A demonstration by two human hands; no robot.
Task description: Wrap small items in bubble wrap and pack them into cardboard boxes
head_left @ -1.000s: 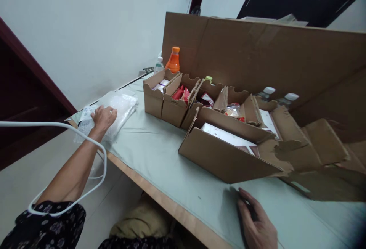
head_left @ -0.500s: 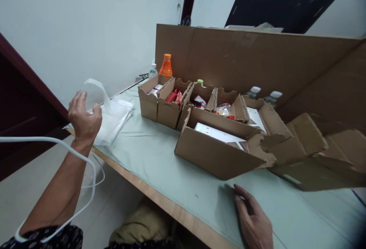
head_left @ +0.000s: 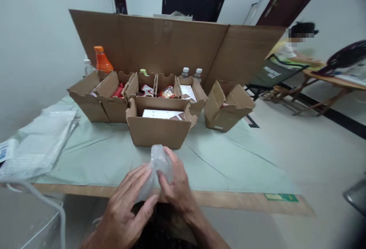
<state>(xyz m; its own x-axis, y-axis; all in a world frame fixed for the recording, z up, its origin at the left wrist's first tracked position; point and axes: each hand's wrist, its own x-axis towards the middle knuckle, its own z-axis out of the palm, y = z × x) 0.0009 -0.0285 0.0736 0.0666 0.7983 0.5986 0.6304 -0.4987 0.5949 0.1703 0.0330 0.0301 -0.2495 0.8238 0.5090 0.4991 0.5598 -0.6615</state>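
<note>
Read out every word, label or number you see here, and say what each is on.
Nothing here reads clearly.
White lettering on the dark chair: too blurred.
Blue print on the label at far left: too small.
Green sticker on the table edge: unreadable.
Bubble-wrap pouch held by left hand and right hand: no print visible.

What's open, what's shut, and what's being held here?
bubble-wrap bag: crumpled, held between left hand and right hand.
front cardboard box: open, flaps up.
right-hand cardboard box: open, tilted.
orange bottle: upright, cap on.
two water bottles: upright, caps on.
stack of bubble-wrap bags: lying flat on the table.
</note>
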